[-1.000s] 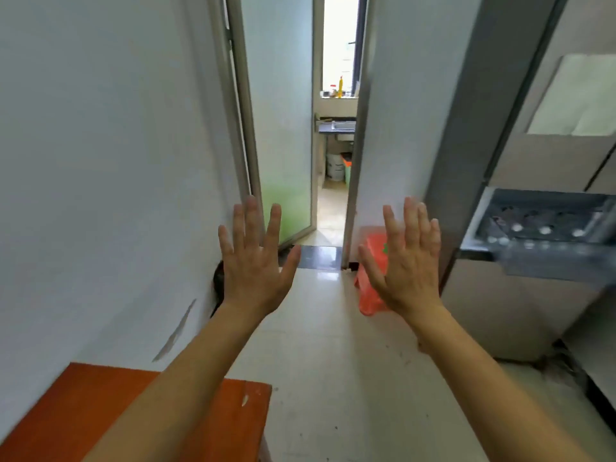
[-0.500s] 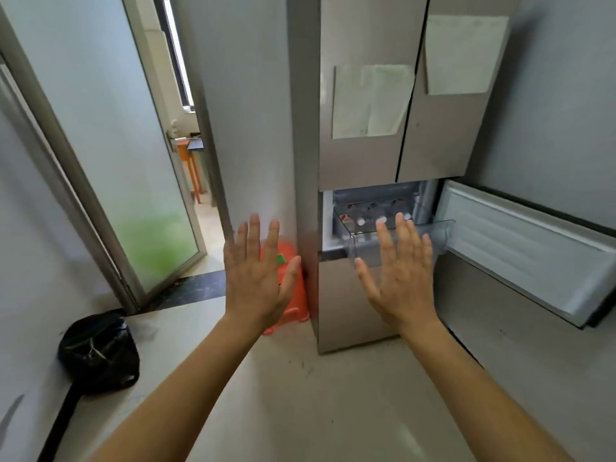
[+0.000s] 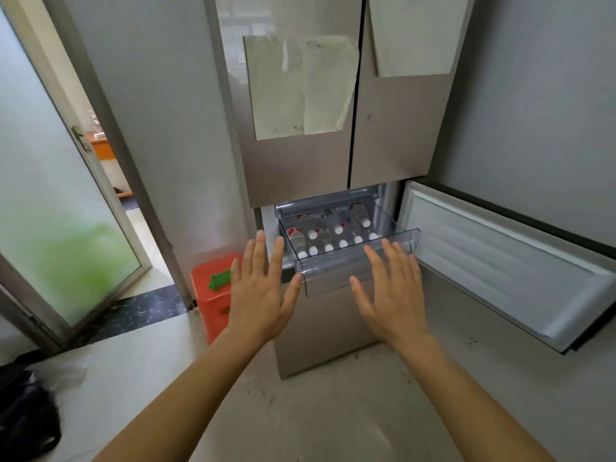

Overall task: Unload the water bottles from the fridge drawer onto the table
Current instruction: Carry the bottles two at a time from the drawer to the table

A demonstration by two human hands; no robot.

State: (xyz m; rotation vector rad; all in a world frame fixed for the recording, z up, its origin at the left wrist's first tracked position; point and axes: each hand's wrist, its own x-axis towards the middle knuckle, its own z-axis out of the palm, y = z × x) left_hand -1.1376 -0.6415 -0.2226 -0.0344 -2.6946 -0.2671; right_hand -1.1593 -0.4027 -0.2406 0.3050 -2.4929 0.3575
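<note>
1. hands raised side by side before a fridge (image 3: 300, 168), seen from the person's own head, with the backs of the hands toward the camera.
2. left hand (image 3: 263, 295): fingers (image 3: 258, 258) straight and spread, released, holding nothing. it hovers just left of the drawer's front corner, partly in front of an orange stool (image 3: 213, 295).
3. right hand (image 3: 391, 295): fingers straight and slightly spread, released, holding nothing. its fingertips overlap the drawer's front wall in this view; i cannot tell whether they touch it.
4. fridge drawer (image 3: 353, 258): clear plastic, pulled out from the fridge's middle section, below two shut upper doors.
5. water bottles (image 3: 328, 240): standing upright in rows inside the drawer, white caps up, some with red and white labels. all of those in view are in the drawer.
6. compartment door (image 3: 500, 261): swung open to the right of the drawer, its white ribbed lining facing up.
7. paper sheets (image 3: 300, 88): pale and creased, stuck on the upper doors.
8. glass door (image 3: 60, 228): frosted, at the left, standing open onto another room.
9. black bag (image 3: 23, 411): lying on the pale floor (image 3: 316, 411) at the lower left, well apart from the hands.
</note>
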